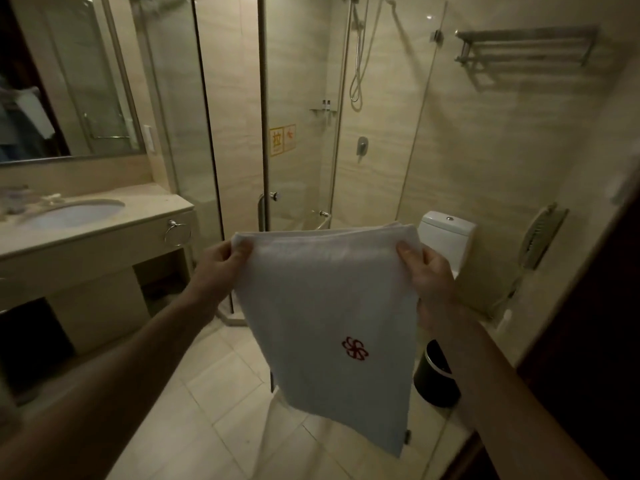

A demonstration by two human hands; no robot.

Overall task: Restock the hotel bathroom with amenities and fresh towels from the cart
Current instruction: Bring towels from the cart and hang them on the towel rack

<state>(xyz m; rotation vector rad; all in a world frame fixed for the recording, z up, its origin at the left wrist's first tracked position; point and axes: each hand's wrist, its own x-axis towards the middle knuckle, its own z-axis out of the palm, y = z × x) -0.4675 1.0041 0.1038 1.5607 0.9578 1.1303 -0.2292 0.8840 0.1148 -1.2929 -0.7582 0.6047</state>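
Pinched at its top corners, the white towel (329, 317) is held out mid-air by the left hand (216, 261) and right hand (427, 271), long axis hanging straight down. The wall rack (526, 46) is seen high on the far right, nearer the right hand; the towel ring (177, 233) is left.

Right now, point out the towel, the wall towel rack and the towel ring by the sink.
towel (325, 306): head view, middle of the cloth.
towel rack (526, 32): head view, top rail.
towel ring (172, 223): head view, its mount.
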